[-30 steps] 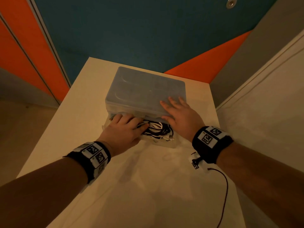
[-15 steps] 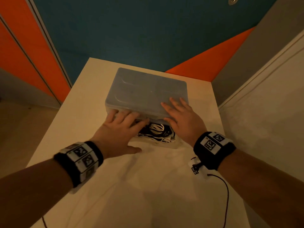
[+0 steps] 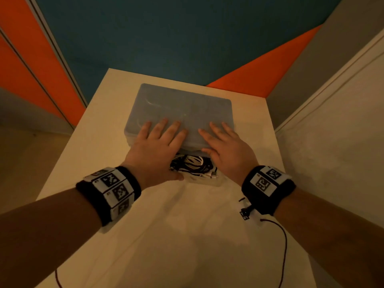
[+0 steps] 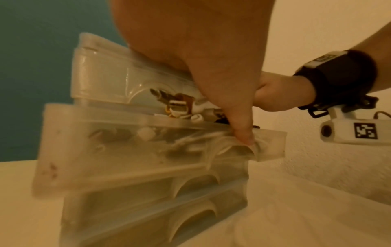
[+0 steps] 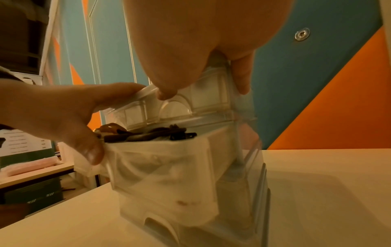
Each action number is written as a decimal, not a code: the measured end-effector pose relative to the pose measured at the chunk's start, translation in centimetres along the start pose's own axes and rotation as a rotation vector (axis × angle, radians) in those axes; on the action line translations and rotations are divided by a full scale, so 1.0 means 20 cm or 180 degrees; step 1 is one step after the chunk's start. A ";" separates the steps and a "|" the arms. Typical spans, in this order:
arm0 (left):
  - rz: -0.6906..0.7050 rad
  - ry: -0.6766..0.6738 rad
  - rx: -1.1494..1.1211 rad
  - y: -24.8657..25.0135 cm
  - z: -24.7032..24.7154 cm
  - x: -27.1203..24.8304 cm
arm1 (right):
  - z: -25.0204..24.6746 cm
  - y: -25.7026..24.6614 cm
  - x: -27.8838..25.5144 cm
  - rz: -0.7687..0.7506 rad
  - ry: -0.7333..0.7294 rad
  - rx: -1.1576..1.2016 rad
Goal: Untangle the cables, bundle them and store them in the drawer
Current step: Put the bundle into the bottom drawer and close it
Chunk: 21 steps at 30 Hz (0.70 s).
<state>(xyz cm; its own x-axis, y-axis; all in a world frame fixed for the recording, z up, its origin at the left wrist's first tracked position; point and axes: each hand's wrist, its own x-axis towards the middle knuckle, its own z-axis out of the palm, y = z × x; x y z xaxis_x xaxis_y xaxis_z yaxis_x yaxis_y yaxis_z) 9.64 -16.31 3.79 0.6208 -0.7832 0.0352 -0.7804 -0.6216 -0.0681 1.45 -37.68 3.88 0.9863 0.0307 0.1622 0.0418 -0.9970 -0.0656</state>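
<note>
Both hands flat on drawer unit [image 3: 182, 107], fingers straight: left hand [image 3: 154, 150], thumb on the open drawer [image 4: 148, 147] front; right hand [image 3: 226, 150]. Cables [image 3: 193, 166] inside drawer, on counter [image 3: 176, 235].

Your right hand [image 5: 203, 46] lies on top of the clear plastic box [image 5: 239, 167], with its thumb tip on the front top edge. Your left hand [image 5: 63, 120] reaches in from the side, its thumb pressing the front of the open drawer [image 5: 160, 170]. Dark cables [image 5: 152, 134] lie in the drawer. The box stands on the pale worktop [image 5: 328, 192].
</note>
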 end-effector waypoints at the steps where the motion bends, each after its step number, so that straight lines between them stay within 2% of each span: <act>1: -0.0014 0.0022 -0.0015 0.00 0.00 0.00 | 0.00 0.00 0.00 -0.0002 -0.0014 -0.0021; 7: -0.0152 0.0043 -0.0038 0.04 -0.02 -0.02 | 0.00 -0.01 -0.01 -0.0057 0.0038 -0.0057; 10: -0.0084 0.0091 -0.0076 0.04 -0.02 -0.02 | -0.01 -0.02 -0.02 0.0024 0.0007 0.0014; 13: 0.0103 0.0184 -0.0272 -0.04 -0.05 -0.05 | -0.02 -0.01 -0.02 0.0130 -0.0093 0.0286; 15: 0.0106 0.0425 -0.0409 -0.13 -0.07 -0.15 | -0.03 -0.01 -0.04 0.0209 -0.0146 0.0309; 16: 0.0063 0.0622 -0.0488 -0.18 -0.07 -0.22 | -0.04 -0.01 -0.06 0.0209 -0.0032 0.0229; 18: -0.0116 0.0853 -0.0658 -0.25 -0.02 -0.37 | -0.06 -0.06 -0.11 0.0036 0.0511 0.0134; 20: -0.0453 0.0662 -0.0833 -0.29 0.05 -0.48 | -0.06 -0.13 -0.16 -0.0364 0.0934 0.0137; 21: -0.0597 0.0540 -0.0902 -0.31 0.08 -0.51 | -0.04 -0.17 -0.18 -0.0582 0.0926 0.0156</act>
<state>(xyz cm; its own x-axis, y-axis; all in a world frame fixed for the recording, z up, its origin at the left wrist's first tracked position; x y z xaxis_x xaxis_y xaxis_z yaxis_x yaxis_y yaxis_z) 8.15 -4.44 2.18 0.7521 -0.6320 0.1871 -0.6590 -0.7152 0.2330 -2.34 -34.37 4.37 0.8752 0.1799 0.4492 0.2282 -0.9720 -0.0554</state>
